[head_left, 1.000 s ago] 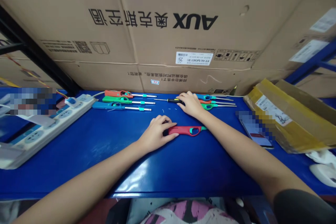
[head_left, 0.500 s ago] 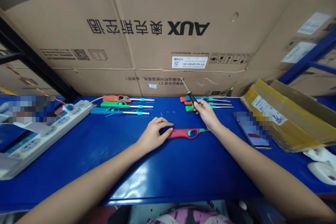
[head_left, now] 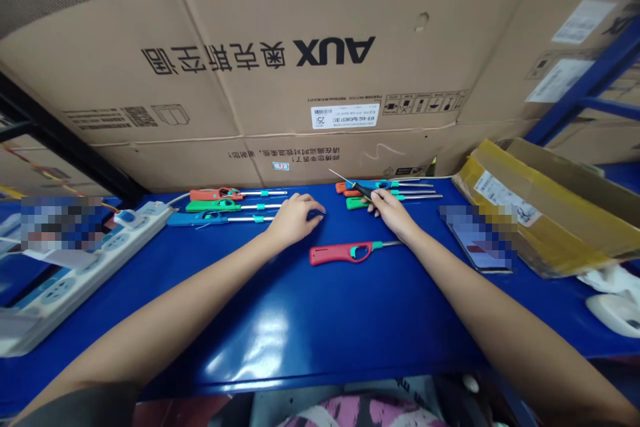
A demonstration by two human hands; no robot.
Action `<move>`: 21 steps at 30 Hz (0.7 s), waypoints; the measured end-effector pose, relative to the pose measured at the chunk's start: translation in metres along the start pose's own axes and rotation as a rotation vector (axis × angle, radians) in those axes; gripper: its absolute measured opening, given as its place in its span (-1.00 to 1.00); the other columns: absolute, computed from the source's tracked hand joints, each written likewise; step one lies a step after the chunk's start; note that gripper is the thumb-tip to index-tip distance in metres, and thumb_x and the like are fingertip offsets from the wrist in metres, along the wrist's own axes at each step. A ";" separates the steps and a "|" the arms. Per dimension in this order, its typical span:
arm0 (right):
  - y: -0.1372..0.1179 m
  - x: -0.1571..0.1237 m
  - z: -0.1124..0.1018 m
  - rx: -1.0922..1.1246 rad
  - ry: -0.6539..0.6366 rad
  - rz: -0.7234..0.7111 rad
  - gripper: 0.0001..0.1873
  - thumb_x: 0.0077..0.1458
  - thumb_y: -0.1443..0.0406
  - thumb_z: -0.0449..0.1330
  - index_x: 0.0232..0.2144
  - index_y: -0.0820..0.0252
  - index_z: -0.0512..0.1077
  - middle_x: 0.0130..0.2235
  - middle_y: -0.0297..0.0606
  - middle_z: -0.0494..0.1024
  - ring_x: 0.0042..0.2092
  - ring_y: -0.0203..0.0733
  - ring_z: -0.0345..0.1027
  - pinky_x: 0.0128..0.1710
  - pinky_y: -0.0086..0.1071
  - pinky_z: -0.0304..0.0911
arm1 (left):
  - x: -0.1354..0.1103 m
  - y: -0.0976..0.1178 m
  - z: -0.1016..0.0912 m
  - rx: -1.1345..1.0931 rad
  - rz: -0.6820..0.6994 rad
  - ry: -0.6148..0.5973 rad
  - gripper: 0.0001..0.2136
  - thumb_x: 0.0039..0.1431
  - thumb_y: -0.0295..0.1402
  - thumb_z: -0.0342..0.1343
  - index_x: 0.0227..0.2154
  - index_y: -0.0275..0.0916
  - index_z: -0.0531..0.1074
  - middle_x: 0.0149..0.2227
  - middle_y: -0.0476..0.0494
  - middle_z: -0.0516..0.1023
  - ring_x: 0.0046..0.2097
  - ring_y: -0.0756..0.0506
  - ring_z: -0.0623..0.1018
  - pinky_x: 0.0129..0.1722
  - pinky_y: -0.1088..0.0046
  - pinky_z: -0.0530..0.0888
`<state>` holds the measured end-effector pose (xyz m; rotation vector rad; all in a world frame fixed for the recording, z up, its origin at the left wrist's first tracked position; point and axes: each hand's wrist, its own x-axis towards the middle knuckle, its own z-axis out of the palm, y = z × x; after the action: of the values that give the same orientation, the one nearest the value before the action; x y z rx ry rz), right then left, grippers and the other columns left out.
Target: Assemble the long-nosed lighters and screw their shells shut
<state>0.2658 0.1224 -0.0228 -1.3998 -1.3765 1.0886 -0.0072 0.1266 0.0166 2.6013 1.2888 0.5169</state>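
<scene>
A red stick lighter with a teal trigger lies alone on the blue table; neither hand touches it. My left hand rests farther back on the table, its fingers curled down over tiny pale bits by the tip of a blue lighter. My right hand grips a small black-handled screwdriver, its thin shaft pointing up and left. Three lighters lie in a row at the back left, three more lighters just behind my right hand.
A white power strip sits at the left edge. A phone lies right of my right arm, beside a taped cardboard box. Large cardboard cartons wall off the back. A white object lies at the far right.
My left hand let go of the red lighter and moved back and up to the table near the left row. My right hand lifted the screwdriver off the table and holds it tilted.
</scene>
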 end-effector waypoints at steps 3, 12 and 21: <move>0.001 0.001 0.000 0.032 0.000 -0.015 -0.62 0.30 0.16 0.20 0.08 0.22 0.40 0.07 -0.13 0.49 -0.01 -0.08 0.46 -0.04 -0.08 0.45 | 0.012 -0.005 0.007 0.016 -0.006 -0.018 -0.85 0.24 -0.39 0.18 -0.16 -0.16 0.58 -0.08 -0.18 0.58 0.00 -0.22 0.49 0.05 0.17 0.40; -0.012 -0.009 0.004 0.147 0.051 -0.061 -0.65 0.07 -0.01 0.29 -0.38 0.15 0.44 -0.29 -0.31 0.62 -0.35 -0.30 0.37 -0.36 -0.42 0.23 | 0.019 -0.001 0.012 -0.190 -0.075 -0.026 -0.82 0.30 -0.27 0.20 -0.17 -0.29 0.52 -0.07 -0.20 0.56 0.00 -0.18 0.54 0.04 0.13 0.49; -0.051 -0.044 0.016 0.407 0.088 0.003 -0.49 -0.20 0.01 0.48 -0.25 0.15 0.51 -0.37 -0.34 0.60 -0.34 -0.29 0.42 -0.26 -0.36 0.35 | -0.045 0.029 -0.013 -0.889 -0.333 0.057 -0.61 0.17 0.00 0.23 -0.27 -0.29 0.55 -0.29 -0.19 0.65 -0.36 -0.03 0.55 -0.29 0.40 0.52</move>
<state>0.2380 0.0787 0.0230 -1.1359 -1.0188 1.2141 -0.0163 0.0729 0.0277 1.6242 1.1128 0.8549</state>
